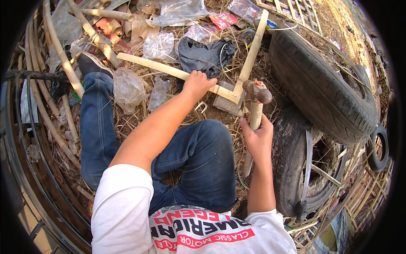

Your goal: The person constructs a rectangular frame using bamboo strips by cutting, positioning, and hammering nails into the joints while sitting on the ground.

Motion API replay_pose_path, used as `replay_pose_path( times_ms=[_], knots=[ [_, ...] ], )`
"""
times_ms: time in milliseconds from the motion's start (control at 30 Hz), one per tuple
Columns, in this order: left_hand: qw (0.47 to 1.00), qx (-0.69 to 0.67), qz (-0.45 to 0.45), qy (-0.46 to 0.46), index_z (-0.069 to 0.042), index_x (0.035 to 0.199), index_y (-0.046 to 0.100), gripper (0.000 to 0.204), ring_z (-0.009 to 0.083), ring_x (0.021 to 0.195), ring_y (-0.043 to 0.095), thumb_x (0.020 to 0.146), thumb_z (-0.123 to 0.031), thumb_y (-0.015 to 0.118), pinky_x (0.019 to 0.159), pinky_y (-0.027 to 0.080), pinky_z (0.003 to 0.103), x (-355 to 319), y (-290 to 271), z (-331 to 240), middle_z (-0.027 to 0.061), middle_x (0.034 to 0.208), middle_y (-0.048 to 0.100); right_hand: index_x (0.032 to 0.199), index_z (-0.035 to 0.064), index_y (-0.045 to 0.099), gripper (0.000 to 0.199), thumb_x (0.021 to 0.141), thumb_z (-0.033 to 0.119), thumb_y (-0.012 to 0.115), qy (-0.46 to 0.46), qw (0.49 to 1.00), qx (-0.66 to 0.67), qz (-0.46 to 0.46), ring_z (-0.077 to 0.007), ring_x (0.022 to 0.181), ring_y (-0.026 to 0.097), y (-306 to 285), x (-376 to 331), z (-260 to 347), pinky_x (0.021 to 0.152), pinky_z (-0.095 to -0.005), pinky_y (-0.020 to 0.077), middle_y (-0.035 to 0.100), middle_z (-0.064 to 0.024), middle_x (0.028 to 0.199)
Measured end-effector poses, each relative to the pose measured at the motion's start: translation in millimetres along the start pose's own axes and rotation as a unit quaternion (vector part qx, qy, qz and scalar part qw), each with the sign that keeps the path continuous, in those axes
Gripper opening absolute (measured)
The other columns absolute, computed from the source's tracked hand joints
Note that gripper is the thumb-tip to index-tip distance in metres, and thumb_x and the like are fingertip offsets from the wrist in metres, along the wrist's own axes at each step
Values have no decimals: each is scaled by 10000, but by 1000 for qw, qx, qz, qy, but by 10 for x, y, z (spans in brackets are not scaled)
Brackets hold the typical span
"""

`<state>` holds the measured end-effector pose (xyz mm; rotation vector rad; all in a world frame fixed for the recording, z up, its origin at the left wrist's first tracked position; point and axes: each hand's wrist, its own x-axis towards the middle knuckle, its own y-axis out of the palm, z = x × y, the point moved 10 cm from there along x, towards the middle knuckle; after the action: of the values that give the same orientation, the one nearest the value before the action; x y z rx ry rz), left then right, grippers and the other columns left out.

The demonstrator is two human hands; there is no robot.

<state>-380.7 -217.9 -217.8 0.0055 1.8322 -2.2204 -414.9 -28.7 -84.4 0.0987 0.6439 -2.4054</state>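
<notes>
My left hand (197, 86) is closed round one of two flat bamboo strips (152, 64), which runs from the upper left down toward the middle. Its right end meets the lower end of a second bamboo strip (252, 51) in a V-shaped corner. Under that corner lies a flat grey block (227, 104) on the ground. My right hand (258, 137) grips the wooden handle of a hammer (256, 91), with the rounded metal head held up just right of the corner. A bent pale strip (201, 107) lies beside the block.
Two worn tyres, an upper tyre (321, 84) and a lower tyre (292, 161), lie close on my right. Bamboo poles (95, 36) and curved rods crowd the left. Plastic bags (129, 89), a black cloth-like bag (205, 55) and dry straw litter the ground ahead.
</notes>
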Motion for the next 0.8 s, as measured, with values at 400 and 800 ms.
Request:
replay_pose_path(
  times_ms=[400, 800],
  knots=[
    [999, -25, -25, -1, -212, 1146, 514, 302, 238, 888, 574, 855, -133, 531, 772, 394, 360, -20, -69, -9, 68, 898, 603, 792, -22, 546, 185, 795, 96, 688, 20, 998, -59, 8, -116, 439, 485, 120, 89, -926, 418, -303, 382, 520, -42, 563],
    [990, -88, -113, -12, -200, 1051, 556, 218, 251, 861, 549, 846, -134, 522, 766, 384, 384, -150, -138, -23, 72, 869, 595, 821, -48, 581, 186, 772, 101, 682, 143, 989, -4, -23, -156, 595, 534, -105, -266, -1243, 581, -330, 441, 583, -98, 650]
  ],
)
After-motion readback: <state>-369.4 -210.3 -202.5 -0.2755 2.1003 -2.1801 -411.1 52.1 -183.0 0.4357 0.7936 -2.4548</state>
